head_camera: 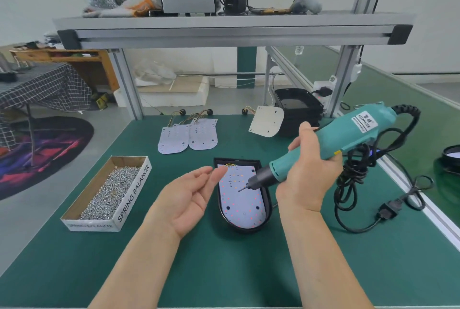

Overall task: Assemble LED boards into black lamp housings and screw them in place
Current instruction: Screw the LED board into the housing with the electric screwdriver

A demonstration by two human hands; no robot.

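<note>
Screw box (pixel 107 191) near left edge of bench (pixel 239 271). Left hand (pixel 189 199) slack, palm up, empty. LED board (pixel 242 202) seated in black housing (pixel 239 160), mid-bench. Right hand (pixel 308 174) grips screwdriver (pixel 348 134), bit angled over board. We judge: housing unbraced, so bit may skid across LEDs.

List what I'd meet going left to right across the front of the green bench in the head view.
Cardboard box of screws, left hand, LED board in its black housing, right hand gripping the screwdriver, coiled black cable.
</note>
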